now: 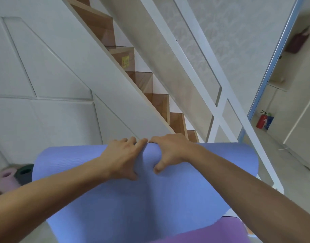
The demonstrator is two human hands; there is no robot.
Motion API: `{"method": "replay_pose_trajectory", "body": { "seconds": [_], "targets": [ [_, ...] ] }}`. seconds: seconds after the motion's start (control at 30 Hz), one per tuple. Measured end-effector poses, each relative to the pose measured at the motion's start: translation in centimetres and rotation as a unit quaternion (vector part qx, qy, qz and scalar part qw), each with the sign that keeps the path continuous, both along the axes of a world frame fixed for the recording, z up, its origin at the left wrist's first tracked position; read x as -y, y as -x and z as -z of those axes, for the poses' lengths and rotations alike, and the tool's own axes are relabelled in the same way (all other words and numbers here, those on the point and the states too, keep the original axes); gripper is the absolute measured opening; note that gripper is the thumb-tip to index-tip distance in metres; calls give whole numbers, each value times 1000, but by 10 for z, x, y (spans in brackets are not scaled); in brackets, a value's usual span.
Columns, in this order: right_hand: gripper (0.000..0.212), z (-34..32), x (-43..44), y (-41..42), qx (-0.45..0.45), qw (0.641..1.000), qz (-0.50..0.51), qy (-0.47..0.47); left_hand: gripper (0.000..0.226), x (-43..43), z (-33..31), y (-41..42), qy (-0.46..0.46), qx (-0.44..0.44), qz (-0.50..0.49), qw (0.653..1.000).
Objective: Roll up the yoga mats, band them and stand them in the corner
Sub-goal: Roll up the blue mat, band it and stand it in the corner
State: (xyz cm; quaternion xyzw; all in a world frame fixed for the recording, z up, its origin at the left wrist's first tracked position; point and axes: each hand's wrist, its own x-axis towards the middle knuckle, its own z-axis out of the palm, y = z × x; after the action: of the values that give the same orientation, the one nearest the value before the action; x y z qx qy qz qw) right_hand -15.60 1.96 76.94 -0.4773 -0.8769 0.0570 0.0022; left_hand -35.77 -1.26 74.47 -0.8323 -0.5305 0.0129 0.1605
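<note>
A blue yoga mat (126,204) hangs unrolled in front of me, lifted by its top edge. My left hand (122,155) and my right hand (170,151) grip that edge side by side at its middle, fingers curled over the far side and thumbs pressed on the near face. The mat puckers between the thumbs. A purple mat (212,232) lies below it at the bottom right. Two rolled mats stand upright at the lower left by the wall: a pink roll (5,179) and a dark green roll (24,173).
A wooden staircase (147,85) with a white railing (219,106) rises straight ahead, white panelling (45,85) on its left. A red fire extinguisher (261,121) stands on a low shelf at the right, beside white cabinets (301,137).
</note>
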Motion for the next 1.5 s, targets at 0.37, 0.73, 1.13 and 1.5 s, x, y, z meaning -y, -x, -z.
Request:
{"method": "replay_pose_trajectory", "body": {
  "seconds": [0.37,0.73,1.13,1.5],
  "targets": [
    [84,17,11,4,51,996,-21,-72,95,-17,-17,24,330,195,-33,923],
    [126,46,18,-6,116,990,-21,-72,85,-14,13,15,146,76,-42,985],
    [88,20,-6,-5,43,995,3,95,140,2,30,9,115,4,1,993],
    [105,64,4,9,120,989,-63,-67,89,-22,28,36,362,220,-55,904]
  ]
}}
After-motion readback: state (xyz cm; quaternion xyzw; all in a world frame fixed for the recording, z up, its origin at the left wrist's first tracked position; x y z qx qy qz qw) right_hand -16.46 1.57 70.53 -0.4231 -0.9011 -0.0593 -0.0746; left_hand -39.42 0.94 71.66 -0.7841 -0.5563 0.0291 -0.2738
